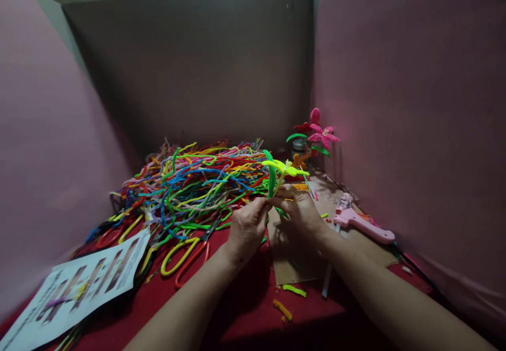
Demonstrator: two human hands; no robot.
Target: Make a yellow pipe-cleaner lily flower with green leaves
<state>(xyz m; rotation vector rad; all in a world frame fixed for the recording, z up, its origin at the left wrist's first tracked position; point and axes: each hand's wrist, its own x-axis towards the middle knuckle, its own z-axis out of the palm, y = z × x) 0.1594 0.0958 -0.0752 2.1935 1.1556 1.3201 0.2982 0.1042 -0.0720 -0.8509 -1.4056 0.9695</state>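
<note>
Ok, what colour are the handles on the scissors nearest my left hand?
One handle is yellow, the other red; best in the head view.

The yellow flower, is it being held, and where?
Yes, both hands' fingers pinch the yellow flower low on its green stem, below the bloom.

The bare left hand (248, 227) and bare right hand (301, 213) are ungloved — the left forearm (190, 302) and right forearm (367, 282) uncovered too, each narrowing toward its hand.
</note>
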